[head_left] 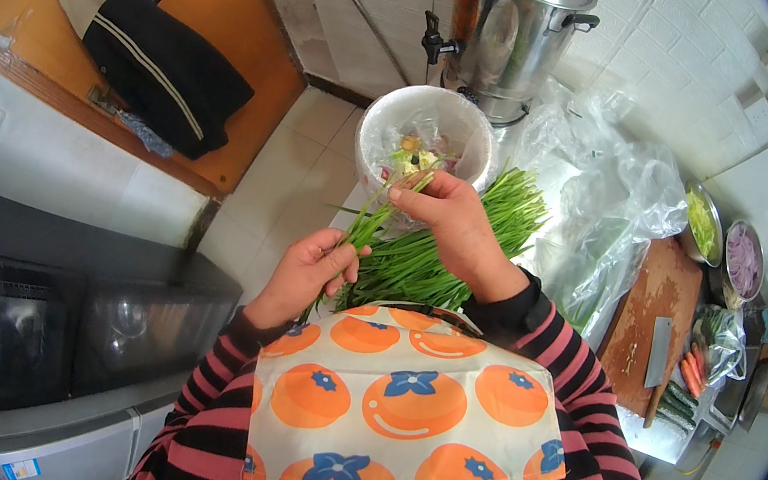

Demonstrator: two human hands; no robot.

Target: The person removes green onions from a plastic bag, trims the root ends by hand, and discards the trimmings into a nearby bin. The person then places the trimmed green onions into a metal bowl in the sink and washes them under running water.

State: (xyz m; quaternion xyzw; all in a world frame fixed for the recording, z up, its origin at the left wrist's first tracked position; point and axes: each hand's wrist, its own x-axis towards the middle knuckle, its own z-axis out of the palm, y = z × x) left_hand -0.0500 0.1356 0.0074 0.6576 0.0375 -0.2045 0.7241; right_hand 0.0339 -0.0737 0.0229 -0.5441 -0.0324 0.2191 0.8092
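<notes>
A few green stalks, apparently garlic chives [371, 227], are gripped low down in my left hand [312, 270]. At their pale upper ends, the thumb and fingers of my right hand [463, 225] pinch the tips. These ends are in front of a white bucket [367, 136] lined with clear plastic, which holds vegetable scraps [419, 160]. A large pile of the same chives [417, 263] lies on the work surface, below and behind my right hand. My apron with an orange fruit print [414, 399] covers the near edge of the pile.
Clear plastic bags [604, 190] lie right of the pile. Beyond are a wooden cutting board [647, 306] with a cleaver [658, 352], bowls of shredded lettuce-like greens [700, 222] and sliced purple onion [743, 261], carrots [693, 368] and cucumbers [679, 405]. A steel urn [511, 44] stands behind the bucket.
</notes>
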